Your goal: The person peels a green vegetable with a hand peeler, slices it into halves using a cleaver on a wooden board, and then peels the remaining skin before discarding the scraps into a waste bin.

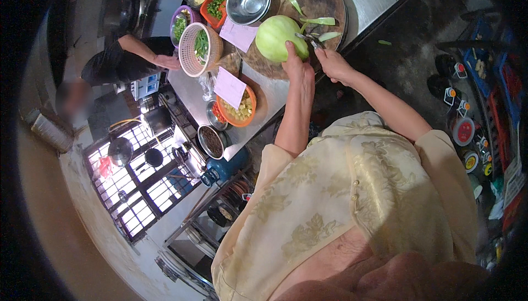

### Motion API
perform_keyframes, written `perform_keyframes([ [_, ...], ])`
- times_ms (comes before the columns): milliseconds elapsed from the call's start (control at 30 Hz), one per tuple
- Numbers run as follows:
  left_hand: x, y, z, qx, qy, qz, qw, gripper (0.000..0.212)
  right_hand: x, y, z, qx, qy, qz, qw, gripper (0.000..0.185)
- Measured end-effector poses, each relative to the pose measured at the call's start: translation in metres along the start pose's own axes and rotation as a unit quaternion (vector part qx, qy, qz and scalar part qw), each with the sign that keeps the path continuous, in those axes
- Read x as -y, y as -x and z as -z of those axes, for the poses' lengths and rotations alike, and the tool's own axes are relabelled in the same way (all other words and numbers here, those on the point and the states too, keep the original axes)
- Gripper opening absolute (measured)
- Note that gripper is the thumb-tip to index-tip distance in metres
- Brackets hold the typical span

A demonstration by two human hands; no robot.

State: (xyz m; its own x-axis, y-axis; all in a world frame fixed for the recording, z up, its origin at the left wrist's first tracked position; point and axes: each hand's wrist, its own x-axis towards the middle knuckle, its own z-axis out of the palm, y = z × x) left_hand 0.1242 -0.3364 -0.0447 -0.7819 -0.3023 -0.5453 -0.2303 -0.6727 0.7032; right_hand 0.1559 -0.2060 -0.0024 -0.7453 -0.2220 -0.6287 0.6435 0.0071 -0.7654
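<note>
A large pale-green melon or gourd (276,37), its visible surface largely peeled, rests on a thick round wooden chopping board (268,70). My left hand (298,62) grips the near end of it, thumb on top. In my right hand (335,64) is a metal-bladed peeler (311,41), its head against the melon's right side. Strips of green peel (317,21) lie on the board just beyond the peeler. Part of my left hand's fingers is hidden behind the melon.
Metal bowls (248,2) stand at the board's far left edge. Left along the steel table (264,99) are a pink basket (200,49) of green pods, an orange bowl (237,109) and pink paper sheets (229,87). Another person's hand (167,62) touches the basket. Bottles (449,95) stand at right.
</note>
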Motion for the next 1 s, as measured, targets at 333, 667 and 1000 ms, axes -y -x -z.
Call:
perform_keyframes([
  [333,-0.002,0.005,-0.005,-0.041,-0.010,-0.001,0.999,0.046,-0.012,0.040,0.004,0.006,0.000,-0.023,1.000,0.042],
  [667,-0.001,0.005,-0.001,-0.059,0.004,-0.027,0.998,0.048,-0.039,0.064,0.034,0.053,0.071,-0.062,0.994,0.045],
  [1000,-0.027,0.022,0.038,-0.113,-0.109,-0.068,0.985,0.044,0.023,-0.003,0.081,-0.102,0.306,0.221,0.920,0.035],
])
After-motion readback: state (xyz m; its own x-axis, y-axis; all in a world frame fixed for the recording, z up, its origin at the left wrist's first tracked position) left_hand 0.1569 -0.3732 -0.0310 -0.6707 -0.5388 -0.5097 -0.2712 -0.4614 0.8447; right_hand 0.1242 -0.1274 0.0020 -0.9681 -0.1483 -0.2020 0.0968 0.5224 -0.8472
